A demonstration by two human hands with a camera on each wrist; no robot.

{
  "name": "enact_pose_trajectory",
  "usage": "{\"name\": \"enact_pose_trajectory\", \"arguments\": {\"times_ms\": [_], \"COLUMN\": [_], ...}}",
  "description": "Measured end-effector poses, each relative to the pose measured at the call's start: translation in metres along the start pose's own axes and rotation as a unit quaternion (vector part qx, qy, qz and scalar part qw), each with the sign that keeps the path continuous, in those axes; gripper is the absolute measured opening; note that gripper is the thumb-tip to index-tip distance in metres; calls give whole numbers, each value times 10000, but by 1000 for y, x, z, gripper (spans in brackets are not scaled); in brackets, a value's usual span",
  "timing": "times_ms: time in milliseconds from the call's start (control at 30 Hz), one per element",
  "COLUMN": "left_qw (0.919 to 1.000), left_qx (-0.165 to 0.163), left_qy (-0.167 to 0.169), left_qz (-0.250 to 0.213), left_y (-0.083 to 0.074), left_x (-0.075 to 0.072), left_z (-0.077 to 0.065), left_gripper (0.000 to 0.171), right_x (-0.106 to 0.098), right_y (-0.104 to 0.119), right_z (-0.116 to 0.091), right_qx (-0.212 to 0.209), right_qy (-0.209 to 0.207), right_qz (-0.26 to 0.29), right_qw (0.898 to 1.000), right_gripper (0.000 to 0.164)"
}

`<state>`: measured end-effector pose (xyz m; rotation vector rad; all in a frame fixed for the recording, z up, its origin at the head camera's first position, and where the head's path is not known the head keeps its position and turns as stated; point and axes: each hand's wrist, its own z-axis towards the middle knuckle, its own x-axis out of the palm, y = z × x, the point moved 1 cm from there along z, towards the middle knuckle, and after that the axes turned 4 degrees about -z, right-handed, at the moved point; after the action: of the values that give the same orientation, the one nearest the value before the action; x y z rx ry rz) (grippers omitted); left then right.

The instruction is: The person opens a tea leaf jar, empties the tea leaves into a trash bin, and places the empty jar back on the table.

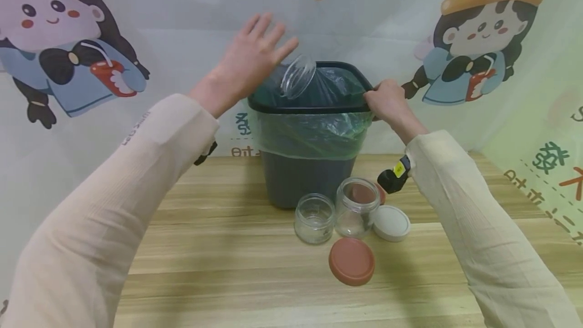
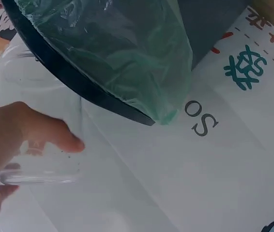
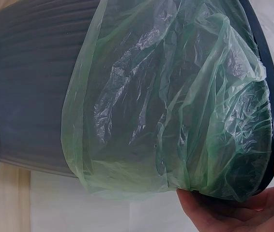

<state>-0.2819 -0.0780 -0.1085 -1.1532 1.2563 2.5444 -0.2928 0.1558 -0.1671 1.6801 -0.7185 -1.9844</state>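
Observation:
A clear jar [image 1: 298,76] is tilted over the mouth of a dark trash bin [image 1: 309,178], its mouth toward the bin. My left hand [image 1: 248,62] holds that jar; the left wrist view shows the thumb [image 2: 62,133] across its clear side, with fingers behind. At the bin's right side my right hand [image 1: 389,103] grips the black rim [image 1: 314,110]. A green plastic liner [image 3: 175,96] is folded over the rim and hangs down outside, and in the right wrist view my fingers press up against its lower edge.
In front of the bin stand a short open glass jar [image 1: 314,219] and a taller one [image 1: 357,209]. A white lid [image 1: 391,222] and a red lid [image 1: 351,261] lie on the wooden table [image 1: 205,267]. Another red lid [image 1: 380,194] shows partly behind the taller jar. A printed curtain [image 1: 182,54] hangs behind.

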Motion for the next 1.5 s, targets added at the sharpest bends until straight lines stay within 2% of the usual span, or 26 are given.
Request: {"name": "enact_pose_trajectory", "arguments": {"times_ms": [100, 200, 333, 567, 800, 1133, 1300, 1500], "left_qw": [9949, 9833, 9610, 9211, 8651, 7912, 7507, 7035], "left_qx": [-647, -1194, -1801, -2560, -3177, -3828, -4148, -4326], "left_qy": [206, 480, 637, 571, 130, -346, -511, -996], "left_qz": [-747, -1290, -1998, -2876, -3879, -4756, -5116, -5550], "left_y": [2, 7, 14, 19, 17, 12, 10, 7], "left_x": [1, 1, 2, 5, 7, 12, 13, 11], "left_z": [-3, -5, -10, -17, -20, -29, -37, -57], "left_gripper": [76, 84, 90, 100, 99, 97, 100, 98], "right_x": [1, 2, 2, 3, 3, 2, 3, 2], "right_y": [1, 1, 2, 2, 2, -2, -5, -7], "right_z": [0, -1, 0, 1, 0, -2, -6, -11], "right_qx": [34, 17, -40, -65, -93, -110, -169, -467], "right_qy": [45, 51, 5, -16, 52, -1, -217, -828], "right_qz": [50, 28, -19, -54, 24, 216, 263, 362], "right_qw": [10000, 10000, 10000, 10000, 9999, 9997, 9993, 9948], "right_gripper": [37, 37, 36, 36, 38, 42, 44, 43]}}
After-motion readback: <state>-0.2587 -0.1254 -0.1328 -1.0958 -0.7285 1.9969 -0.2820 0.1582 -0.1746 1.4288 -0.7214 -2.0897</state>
